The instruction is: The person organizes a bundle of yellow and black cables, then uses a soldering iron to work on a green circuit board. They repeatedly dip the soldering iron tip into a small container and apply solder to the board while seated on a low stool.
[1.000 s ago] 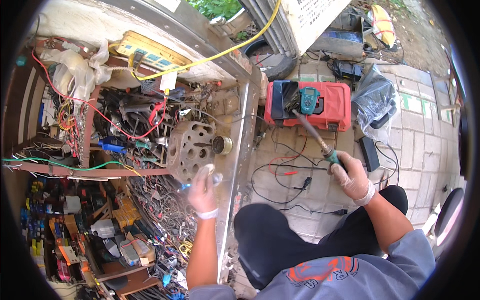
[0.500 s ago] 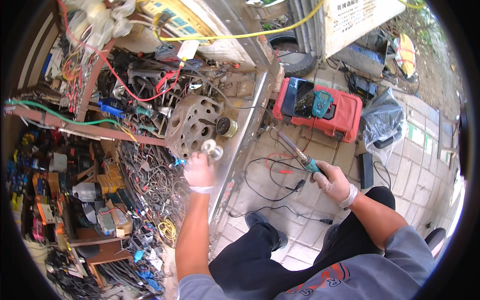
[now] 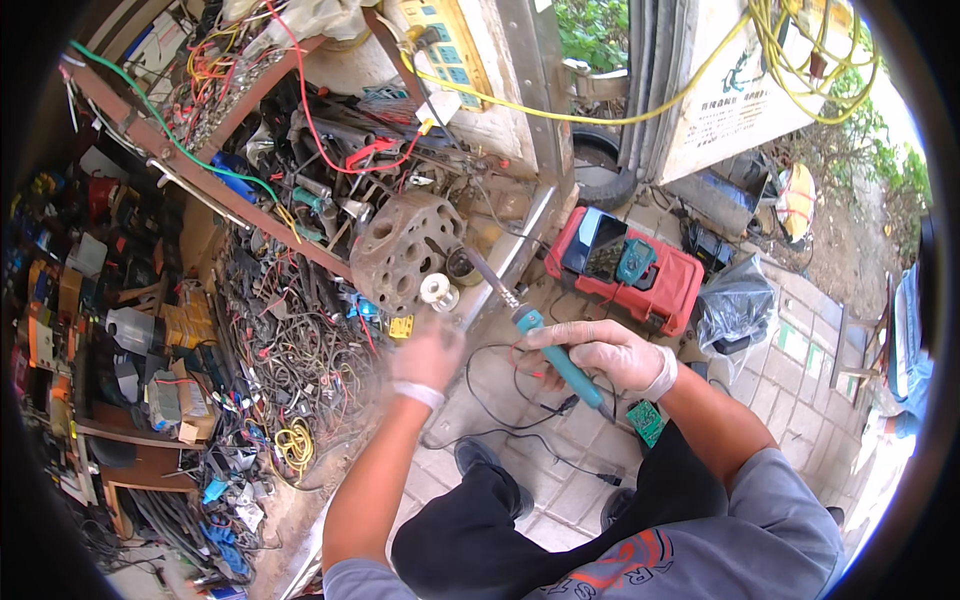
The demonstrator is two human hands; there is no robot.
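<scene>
My gloved right hand [image 3: 615, 355] is closed around the teal handle of a soldering iron [image 3: 572, 375]. The iron's metal shaft points up and left, its tip close to a small round tin [image 3: 460, 266] on the metal ledge. Motion smears my gloved left hand [image 3: 430, 352], so its fingers are unclear. Just beyond that hand sits a spool of silvery wire [image 3: 438, 291], apparently solder, next to a grey metal block with round holes [image 3: 408, 245]. By my right knee shows a green circuit board [image 3: 647, 423].
A red toolbox [image 3: 665, 290] carries a teal multimeter [image 3: 635, 262] on the paving. Black cords [image 3: 520, 428] lie near my feet. Tangled wires [image 3: 300, 330] heap up left of the ledge. A yellow cable [image 3: 600, 120] hangs across the top, and a clear plastic bag [image 3: 738, 310] lies at right.
My left hand has come away from the wire spool, which stays by the metal block. My right hand has brought the soldering iron left, toward the tin. The view has shifted, and the circuit board now shows.
</scene>
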